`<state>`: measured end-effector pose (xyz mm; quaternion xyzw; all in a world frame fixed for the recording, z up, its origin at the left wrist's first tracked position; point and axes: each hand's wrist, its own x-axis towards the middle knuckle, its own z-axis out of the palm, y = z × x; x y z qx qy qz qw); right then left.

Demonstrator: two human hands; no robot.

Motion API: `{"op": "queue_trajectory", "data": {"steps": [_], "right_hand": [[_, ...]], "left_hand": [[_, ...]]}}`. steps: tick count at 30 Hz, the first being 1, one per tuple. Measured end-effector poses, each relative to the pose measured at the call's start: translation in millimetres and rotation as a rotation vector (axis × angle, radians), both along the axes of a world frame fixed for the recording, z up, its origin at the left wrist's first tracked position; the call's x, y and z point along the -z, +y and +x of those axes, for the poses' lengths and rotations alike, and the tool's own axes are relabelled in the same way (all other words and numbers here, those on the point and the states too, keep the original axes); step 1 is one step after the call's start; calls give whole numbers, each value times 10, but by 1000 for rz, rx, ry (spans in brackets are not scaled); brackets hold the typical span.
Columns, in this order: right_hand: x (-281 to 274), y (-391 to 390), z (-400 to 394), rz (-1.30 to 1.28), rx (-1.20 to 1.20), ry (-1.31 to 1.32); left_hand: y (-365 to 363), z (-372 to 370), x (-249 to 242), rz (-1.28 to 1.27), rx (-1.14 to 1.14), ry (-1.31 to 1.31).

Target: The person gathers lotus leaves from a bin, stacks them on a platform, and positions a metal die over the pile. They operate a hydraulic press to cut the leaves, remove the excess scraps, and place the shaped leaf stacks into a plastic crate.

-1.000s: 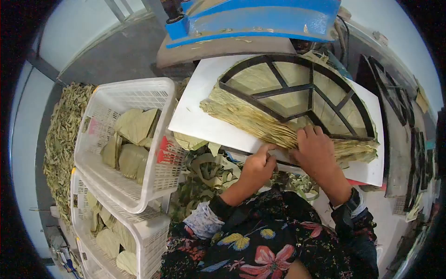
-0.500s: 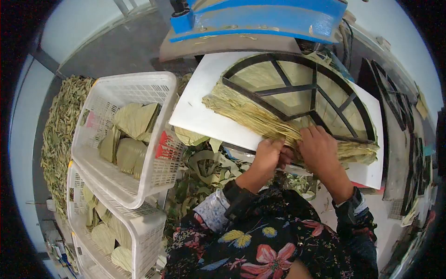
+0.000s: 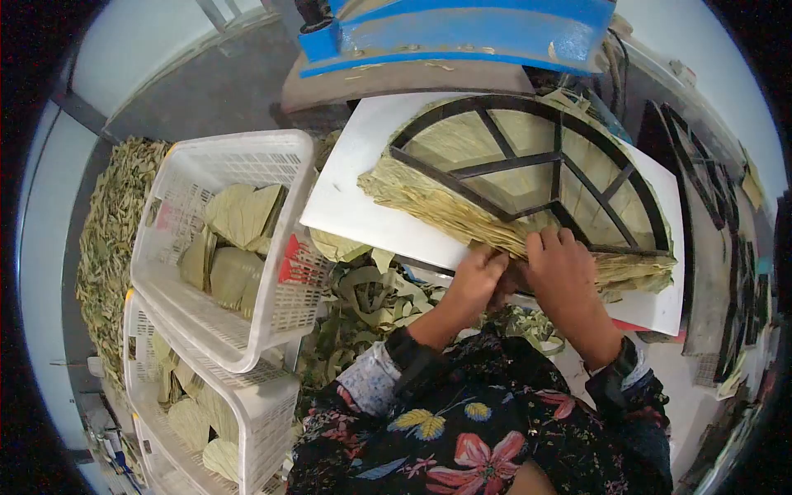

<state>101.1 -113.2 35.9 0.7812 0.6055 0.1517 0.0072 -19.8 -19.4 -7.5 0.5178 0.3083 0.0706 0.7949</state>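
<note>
A thick stack of dry, pale green leaves (image 3: 437, 210) lies on a white board (image 3: 338, 177). On top of the stack rests a black fan-shaped frame (image 3: 511, 165) with inner dividing bars. At the near edge of the stack, my left hand (image 3: 477, 279) grips the leaf edges with bent fingers. Beside it, my right hand (image 3: 561, 268) has its fingers curled over the leaves at the frame's lower point. The fingertips of both hands are partly hidden.
Two white baskets (image 3: 276, 318) (image 3: 264, 429) with cut leaf pieces stand at the left. Leaf scraps (image 3: 371, 297) lie below the board. Blue machinery (image 3: 462, 37) is behind it, and more black frames (image 3: 701, 165) stand at the right.
My right hand has shifted slightly left and down along the leaf edge. My left hand has moved a little, still at the stack's near edge.
</note>
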Motion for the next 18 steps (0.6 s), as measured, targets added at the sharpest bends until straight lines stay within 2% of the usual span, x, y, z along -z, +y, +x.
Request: {"op": "queue_trajectory", "data": {"steps": [1, 3, 4, 6, 7, 9, 10, 12, 13, 15, 18], "right_hand": [[40, 9, 10, 43, -6, 1], [64, 14, 27, 87, 0, 7], [53, 34, 59, 84, -3, 32], [32, 35, 94, 80, 0, 60], [11, 32, 109, 95, -4, 110], [3, 27, 119, 112, -8, 156], [16, 32, 121, 106, 1, 143], [17, 34, 106, 99, 7, 130], [10, 39, 91, 104, 14, 119], [14, 57, 80, 111, 20, 111], [49, 53, 74, 94, 27, 66]], "left_hand": [[-7, -28, 72, 0, 4, 1], [-43, -113, 254, 642, 70, -46], [-36, -133, 288, 642, 77, -45], [-39, -180, 325, 954, 227, 31], [-58, -175, 354, 953, 233, 30], [-85, -141, 330, 1114, 74, -118], [-75, -136, 261, 1114, 74, -120], [-26, -118, 89, -50, 33, -93], [-6, -81, 94, -49, 30, -95], [7, 25, 111, -347, -168, -65], [37, 185, 82, -406, -156, -63]]}}
